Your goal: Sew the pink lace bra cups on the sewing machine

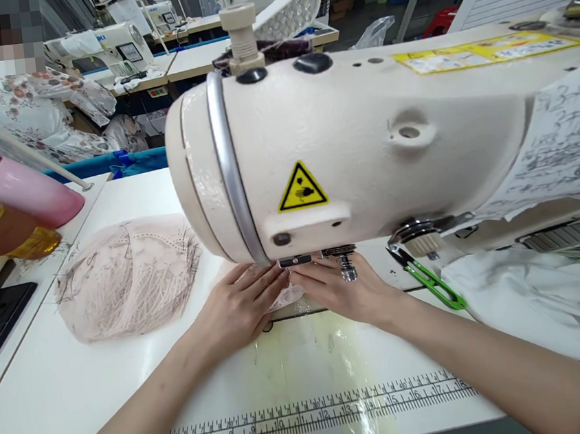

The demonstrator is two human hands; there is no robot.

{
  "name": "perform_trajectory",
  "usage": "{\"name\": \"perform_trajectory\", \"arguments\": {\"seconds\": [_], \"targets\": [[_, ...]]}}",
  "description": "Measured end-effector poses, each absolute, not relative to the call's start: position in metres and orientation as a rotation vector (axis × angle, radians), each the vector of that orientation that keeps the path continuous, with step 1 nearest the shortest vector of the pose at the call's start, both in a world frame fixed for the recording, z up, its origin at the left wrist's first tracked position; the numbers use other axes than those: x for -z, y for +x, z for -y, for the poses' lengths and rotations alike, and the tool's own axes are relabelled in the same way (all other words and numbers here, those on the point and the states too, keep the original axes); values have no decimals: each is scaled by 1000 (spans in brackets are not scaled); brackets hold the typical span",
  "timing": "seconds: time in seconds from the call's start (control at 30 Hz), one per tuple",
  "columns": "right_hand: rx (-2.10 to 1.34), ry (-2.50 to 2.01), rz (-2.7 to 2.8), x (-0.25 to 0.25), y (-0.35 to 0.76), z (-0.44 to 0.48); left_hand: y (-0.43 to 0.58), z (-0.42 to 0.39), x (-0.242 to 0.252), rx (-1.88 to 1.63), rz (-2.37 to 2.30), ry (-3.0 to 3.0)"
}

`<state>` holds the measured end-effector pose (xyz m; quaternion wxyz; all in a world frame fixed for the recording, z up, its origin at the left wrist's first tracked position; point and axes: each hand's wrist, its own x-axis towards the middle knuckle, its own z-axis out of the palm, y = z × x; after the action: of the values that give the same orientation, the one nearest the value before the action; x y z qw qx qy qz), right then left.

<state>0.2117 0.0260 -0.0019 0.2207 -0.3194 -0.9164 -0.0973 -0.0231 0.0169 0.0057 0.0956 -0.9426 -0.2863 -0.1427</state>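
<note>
A cream sewing machine fills the upper middle of the view, and both my hands reach in below its head. My left hand lies flat, fingers stretched out, on a piece of pale pink sheer fabric. From the other side my right hand presses on the same fabric with its fingers extended and close to my left fingertips. The machine head hides the fingertips in part, and the needle area cannot be seen. Left of my hands lies a heap of pale pink lace pieces with loose dark threads.
Green thread snips and white cloth lie to the right. A ruler strip runs along the front edge. At left are a pink bottle, an amber container and a phone. Another person sits beyond.
</note>
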Motion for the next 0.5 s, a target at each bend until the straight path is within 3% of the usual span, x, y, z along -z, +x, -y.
{"name": "perform_trajectory", "arguments": {"seconds": [0.13, 0.5], "targets": [[452, -815, 2525, 8, 205, -26, -30, -22, -9, 453, 838, -2849], [342, -611, 2478, 21, 194, -29, -30, -23, -11, 436, 859, -2828]]}}
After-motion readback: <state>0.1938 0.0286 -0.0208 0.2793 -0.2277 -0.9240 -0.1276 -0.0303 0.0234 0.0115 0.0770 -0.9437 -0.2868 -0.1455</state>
